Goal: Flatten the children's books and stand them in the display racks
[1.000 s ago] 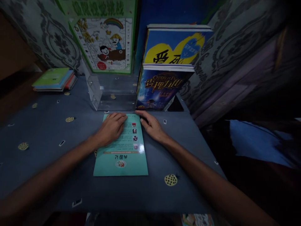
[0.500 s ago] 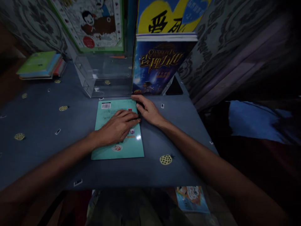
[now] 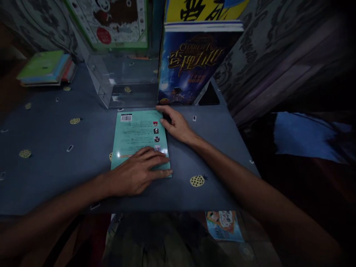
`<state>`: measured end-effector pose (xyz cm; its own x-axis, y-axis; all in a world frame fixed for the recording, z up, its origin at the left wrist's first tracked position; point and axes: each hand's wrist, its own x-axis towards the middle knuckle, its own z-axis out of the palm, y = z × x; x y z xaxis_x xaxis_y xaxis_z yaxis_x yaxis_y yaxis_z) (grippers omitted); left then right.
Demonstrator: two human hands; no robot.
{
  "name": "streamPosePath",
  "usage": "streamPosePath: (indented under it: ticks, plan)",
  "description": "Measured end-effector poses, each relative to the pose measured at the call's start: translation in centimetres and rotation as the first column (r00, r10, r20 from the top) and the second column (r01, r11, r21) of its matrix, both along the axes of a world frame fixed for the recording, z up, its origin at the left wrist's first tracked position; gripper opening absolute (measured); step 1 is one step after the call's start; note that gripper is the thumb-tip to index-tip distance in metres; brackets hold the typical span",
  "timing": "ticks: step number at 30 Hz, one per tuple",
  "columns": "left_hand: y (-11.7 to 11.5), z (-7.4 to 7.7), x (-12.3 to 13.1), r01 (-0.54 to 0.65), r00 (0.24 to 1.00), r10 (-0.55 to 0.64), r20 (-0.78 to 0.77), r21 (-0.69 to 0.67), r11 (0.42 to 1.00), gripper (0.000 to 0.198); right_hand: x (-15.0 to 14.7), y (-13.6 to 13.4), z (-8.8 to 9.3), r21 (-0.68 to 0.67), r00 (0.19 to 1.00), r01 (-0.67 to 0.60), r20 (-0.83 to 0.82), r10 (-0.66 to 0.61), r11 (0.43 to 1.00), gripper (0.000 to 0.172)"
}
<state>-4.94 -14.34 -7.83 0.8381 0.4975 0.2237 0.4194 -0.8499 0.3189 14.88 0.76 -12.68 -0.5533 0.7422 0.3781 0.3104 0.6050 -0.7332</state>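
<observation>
A thin teal book (image 3: 136,135) lies flat on the table with its back cover up, the barcode at the far left corner. Across its near edge rests my left hand (image 3: 139,170), fingers stretched out and pointing right, covering the lower part of the cover. My right hand (image 3: 176,124) is at the book's far right corner, thumb and index finger apart and touching or almost touching the edge; its other fingers are curled out of sight. Just beyond the book stands a clear acrylic rack (image 3: 133,101) with a dark blue book (image 3: 191,63) upright in its right side.
The table (image 3: 89,178) has a grey-blue cloth printed with pineapples. A green-framed book (image 3: 119,44) and a yellow book (image 3: 205,11) stand in the rack. A pile of books (image 3: 41,66) lies at the far left. Below the near edge is another book (image 3: 224,224).
My left hand has slid toward me, from the middle of the teal book to its near edge, uncovering small pictures. My right hand stays at the far right corner. The view has shifted slightly.
</observation>
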Motion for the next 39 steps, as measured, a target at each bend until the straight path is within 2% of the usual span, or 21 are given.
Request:
streamPosePath:
  ticks: [2,4,7,10,11,13,15,17,18,21,24,30,33,39]
  plan:
    - [0.2,0.0,-0.3,0.001,0.999,0.000,0.033,-0.046,0.999,0.039,0.0,-0.3,0.0,0.032,0.999,0.004,0.046,-0.006,0.999,0.048]
    - [0.5,-0.1,-1.1,-0.048,0.997,0.054,0.063,-0.101,0.994,0.039,0.1,-0.6,0.0,0.063,0.997,0.003,0.082,-0.008,0.998,0.047]
    - [0.7,-0.4,-3.3,-0.246,0.965,0.252,0.072,-0.090,0.965,0.036,-0.1,-1.6,0.5,0.131,0.989,0.027,0.139,-0.045,0.991,0.043]
    - [0.7,-0.9,-5.8,-0.459,0.885,0.458,0.083,-0.016,0.888,0.035,-1.2,-4.6,1.8,0.229,0.982,0.011,0.179,-0.053,0.973,0.037]
    - [0.7,-1.1,-6.5,-0.511,0.856,0.509,0.092,-0.003,0.860,0.035,-1.8,-6.1,2.4,0.262,0.984,-0.034,0.175,-0.013,0.965,0.034]
    - [0.6,-1.4,-7.4,-0.571,0.817,0.568,0.099,0.003,0.821,0.034,-3.4,-9.8,3.4,0.293,0.972,-0.197,0.186,0.147,0.935,0.034]
    - [0.5,-1.7,-7.8,-0.591,0.803,0.587,0.100,0.012,0.806,0.033,-5.1,-13.4,3.8,0.314,0.892,-0.443,0.247,0.379,0.840,0.039]
    - [0.5,-1.9,-7.9,-0.592,0.804,0.587,0.096,0.022,0.806,0.034,-6.3,-16.0,3.8,0.272,0.804,-0.575,0.363,0.471,0.771,0.040]
    - [0.5,-1.9,-7.8,-0.591,0.805,0.586,0.097,0.030,0.806,0.034,-6.6,-16.8,3.6,0.242,0.778,-0.597,0.408,0.478,0.765,0.042]
    - [0.4,-2.0,-7.7,-0.582,0.812,0.575,0.103,0.060,0.811,0.034,-5.7,-17.3,3.1,0.179,0.762,-0.579,0.467,0.450,0.795,0.047]
    - [0.4,-2.2,-7.8,-0.574,0.818,0.565,0.108,0.090,0.814,0.033,-2.7,-16.7,2.9,0.163,0.792,-0.514,0.466,0.394,0.842,0.052]
    - [0.3,-2.4,-7.8,-0.623,0.782,0.619,0.074,0.130,0.772,0.034,3.1,-16.3,2.2,0.207,0.898,-0.200,0.430,0.095,0.958,0.058]
    - [0.5,-1.7,-7.9,-0.611,0.792,0.608,0.063,0.102,0.785,0.034,3.6,-16.9,2.3,0.156,0.911,-0.137,0.407,0.063,0.978,0.058]
    - [2.4,-0.1,-8.9,-0.560,0.828,0.561,-0.005,0.039,0.827,0.039,1.2,-19.2,4.0,0.108,0.877,-0.205,0.461,0.134,0.973,0.058]
